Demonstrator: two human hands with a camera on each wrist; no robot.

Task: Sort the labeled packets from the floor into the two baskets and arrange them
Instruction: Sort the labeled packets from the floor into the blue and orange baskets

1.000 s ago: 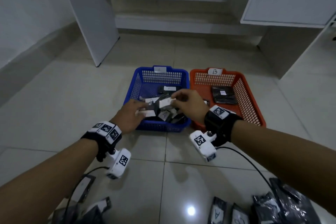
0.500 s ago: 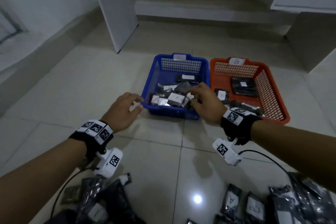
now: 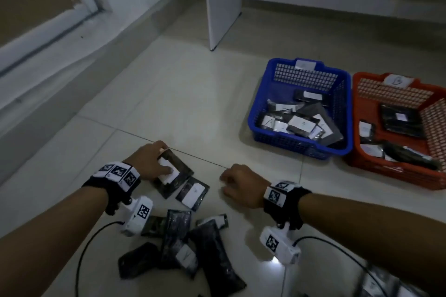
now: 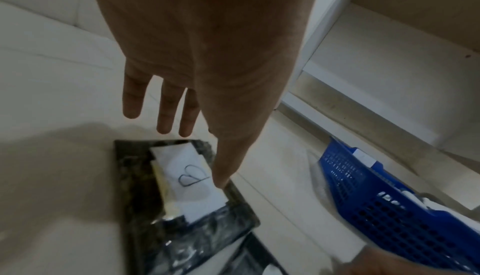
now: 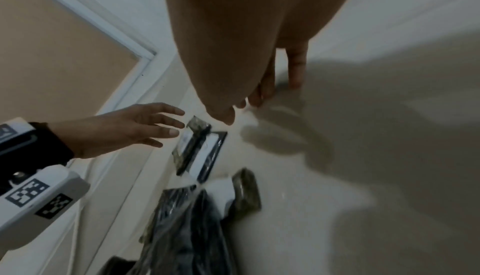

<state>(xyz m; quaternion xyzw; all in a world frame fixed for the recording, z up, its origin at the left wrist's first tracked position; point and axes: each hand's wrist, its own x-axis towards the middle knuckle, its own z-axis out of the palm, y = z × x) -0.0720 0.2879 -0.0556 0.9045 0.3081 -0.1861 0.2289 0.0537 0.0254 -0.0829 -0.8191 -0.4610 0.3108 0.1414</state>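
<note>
The left hand (image 3: 149,161), fingers straight, touched the B-labelled packet (image 3: 172,172) lying on the floor tiles (image 3: 193,108) well left of the blue basket (image 3: 299,144), while the right hand (image 3: 241,184) hovered nearby, loosely curled and holding nothing.

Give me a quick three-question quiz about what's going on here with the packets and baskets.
1. True or false: the left hand is reaching over a packet whose label reads B.
2. That packet belongs in which basket? a) blue basket b) orange basket
3. Fill in: the right hand holds ____.

Key: 1 true, the left wrist view shows the letter. 2 b, its tag reads B. 3 nothing, it hangs over bare floor.
</note>
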